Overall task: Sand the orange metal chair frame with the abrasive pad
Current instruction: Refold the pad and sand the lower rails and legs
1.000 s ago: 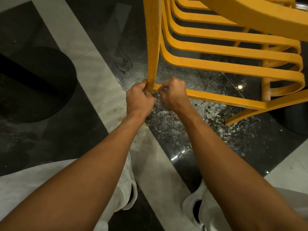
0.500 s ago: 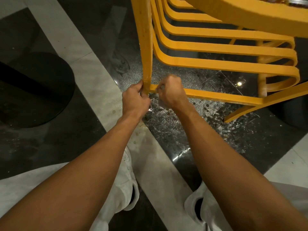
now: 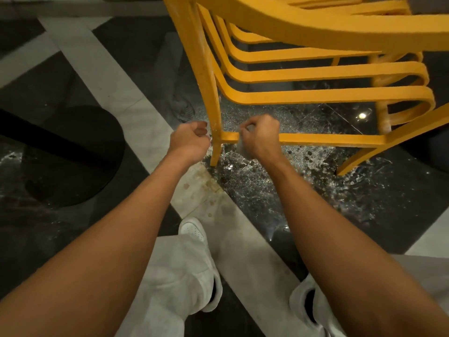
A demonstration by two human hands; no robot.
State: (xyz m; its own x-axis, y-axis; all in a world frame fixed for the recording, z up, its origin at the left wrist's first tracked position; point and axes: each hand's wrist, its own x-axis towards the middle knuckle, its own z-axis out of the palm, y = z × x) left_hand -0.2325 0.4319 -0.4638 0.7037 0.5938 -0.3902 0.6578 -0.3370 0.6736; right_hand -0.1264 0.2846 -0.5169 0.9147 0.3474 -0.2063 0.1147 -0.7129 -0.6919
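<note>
The orange metal chair frame (image 3: 303, 74) stands on the dark floor, its front leg (image 3: 213, 122) meeting a low crossbar (image 3: 328, 138). My left hand (image 3: 189, 142) is a fist just left of that leg, pinching a bit of the grey abrasive pad. My right hand (image 3: 261, 139) is fisted over the crossbar beside the joint and grips the grey abrasive pad (image 3: 241, 147), which pokes out under the fingers. Where the pad runs between the two hands is hidden by the leg.
Pale sanding dust and scuffs cover the black floor (image 3: 279, 190) under the chair. A white floor stripe (image 3: 136, 113) runs diagonally past the leg. My white shoes (image 3: 194, 229) and trousers are near the bottom. A dark round shape (image 3: 60, 154) lies to the left.
My hands have drawn apart, the left to the left of the leg, the right along the crossbar. The view has shifted, so more of the leg's foot shows.
</note>
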